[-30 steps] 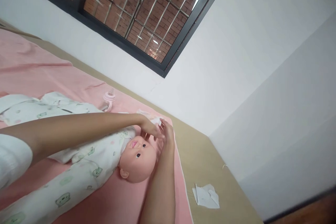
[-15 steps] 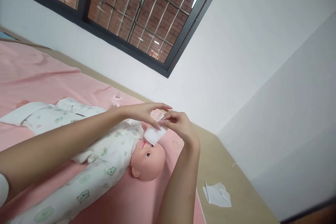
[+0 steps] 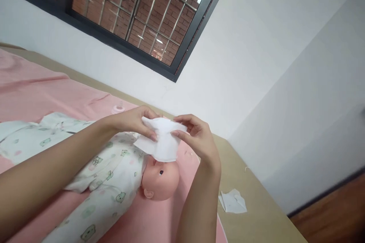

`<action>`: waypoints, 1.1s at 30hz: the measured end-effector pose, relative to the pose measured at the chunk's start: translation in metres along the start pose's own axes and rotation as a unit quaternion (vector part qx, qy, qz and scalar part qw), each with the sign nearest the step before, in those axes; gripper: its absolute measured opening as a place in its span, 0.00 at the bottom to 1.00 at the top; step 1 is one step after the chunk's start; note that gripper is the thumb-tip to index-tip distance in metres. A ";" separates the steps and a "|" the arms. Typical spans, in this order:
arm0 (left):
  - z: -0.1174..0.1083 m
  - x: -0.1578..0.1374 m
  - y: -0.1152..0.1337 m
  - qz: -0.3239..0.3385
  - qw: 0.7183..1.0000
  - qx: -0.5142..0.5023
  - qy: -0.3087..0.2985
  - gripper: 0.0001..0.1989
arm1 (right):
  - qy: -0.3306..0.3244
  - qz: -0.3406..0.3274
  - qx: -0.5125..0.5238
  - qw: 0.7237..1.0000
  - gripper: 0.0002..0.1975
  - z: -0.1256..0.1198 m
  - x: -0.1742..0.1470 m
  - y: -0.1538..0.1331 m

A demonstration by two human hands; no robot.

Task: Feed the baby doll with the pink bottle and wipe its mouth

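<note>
Between my two hands a white tissue (image 3: 165,146) is spread out, held above a baby doll's head (image 3: 163,186). My left hand (image 3: 140,122) grips its left side between thumb and fingers. On the right side, my right hand (image 3: 198,136) pinches it by the edge. The tissue hides part of the doll's face; one eye and one ear show. The doll lies in white clothes (image 3: 114,182) with a green bear print. Just beyond my left wrist stands a baby bottle (image 3: 118,108), mostly hidden by my arm.
A pink sheet (image 3: 137,220) lies under the doll on a tan surface (image 3: 236,174). Another crumpled white tissue (image 3: 233,201) lies to the right. A white wall (image 3: 251,45) and a barred window (image 3: 137,19) stand behind.
The tissue was folded small and is now opened wider between my hands, covering more of the doll's face. My left hand has shifted left. The view has moved slightly right.
</note>
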State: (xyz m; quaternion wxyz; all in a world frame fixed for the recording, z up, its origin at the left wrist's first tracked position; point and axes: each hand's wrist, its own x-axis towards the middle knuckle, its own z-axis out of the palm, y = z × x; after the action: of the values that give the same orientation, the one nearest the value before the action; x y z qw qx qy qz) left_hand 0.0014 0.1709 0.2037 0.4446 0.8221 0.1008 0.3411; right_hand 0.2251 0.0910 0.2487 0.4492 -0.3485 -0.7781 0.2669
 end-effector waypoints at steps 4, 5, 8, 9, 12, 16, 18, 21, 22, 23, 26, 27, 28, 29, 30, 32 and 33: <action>0.005 -0.001 0.010 0.056 0.991 -0.011 0.124 0.21 | 0.049 0.021 0.043 0.998 0.24 0.014 0.010 0.009; 0.007 -0.001 0.013 0.068 0.988 -0.021 0.141 0.24 | 0.050 0.026 0.048 0.997 0.27 0.018 0.012 0.010; 0.008 0.000 0.017 0.101 0.978 -0.056 0.174 0.17 | 0.039 0.030 0.063 0.997 0.32 0.028 0.016 0.013; 0.007 -0.001 0.017 0.101 0.975 -0.067 0.187 0.14 | 0.040 0.030 0.066 0.997 0.33 0.028 0.017 0.015; 0.001 -0.003 0.017 0.067 0.977 -0.070 0.190 0.11 | 0.076 0.039 0.061 0.995 0.32 0.022 0.022 0.031; -0.005 -0.004 0.007 0.014 0.997 0.005 0.075 0.12 | 0.117 0.103 0.068 0.986 0.27 0.004 0.029 0.081; -0.005 0.000 -0.002 0.004 0.998 0.054 -0.010 0.10 | 0.127 0.148 0.104 0.975 0.24 -0.002 0.030 0.113; -0.001 0.007 -0.019 -0.007 0.987 0.118 -0.106 0.07 | 0.160 0.224 0.155 0.949 0.21 -0.003 0.023 0.159; 0.001 0.009 -0.023 -0.011 0.982 0.140 -0.123 0.06 | 0.172 0.249 0.161 0.939 0.20 -0.001 0.019 0.174; 0.003 0.010 -0.027 -0.014 0.978 0.162 -0.133 0.06 | 0.198 0.268 0.162 0.929 0.19 0.001 0.015 0.187; 0.007 0.012 -0.031 -0.026 0.966 0.218 -0.141 0.05 | 0.307 0.281 0.142 0.898 0.11 0.011 0.002 0.223; 0.009 0.012 -0.031 -0.030 0.963 0.227 -0.140 0.04 | 0.332 0.281 0.136 0.890 0.09 0.014 -0.002 0.233; 0.010 0.012 -0.031 -0.034 0.962 0.232 -0.138 0.03 | 0.349 0.280 0.132 0.884 0.08 0.016 -0.006 0.241; 0.011 0.012 -0.031 -0.037 0.962 0.234 -0.137 0.03 | 0.362 0.280 0.130 0.879 0.07 0.017 -0.008 0.248; 0.012 0.012 -0.031 -0.038 0.962 0.234 -0.137 0.04 | 0.372 0.280 0.129 0.875 0.07 0.018 -0.011 0.253; 0.015 0.013 -0.032 -0.032 0.964 0.225 -0.141 0.05 | 0.384 0.280 0.130 0.870 0.07 0.018 -0.014 0.260; 0.016 0.013 -0.034 -0.025 0.965 0.220 -0.142 0.05 | 0.389 0.279 0.130 0.868 0.07 0.017 -0.014 0.262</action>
State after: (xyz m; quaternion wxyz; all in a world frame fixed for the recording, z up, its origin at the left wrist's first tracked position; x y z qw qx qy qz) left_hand 0.0265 0.1861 0.1771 0.2711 0.9369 0.1290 0.1789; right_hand 0.2940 0.2390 0.0426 0.6633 -0.5653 -0.3692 0.3228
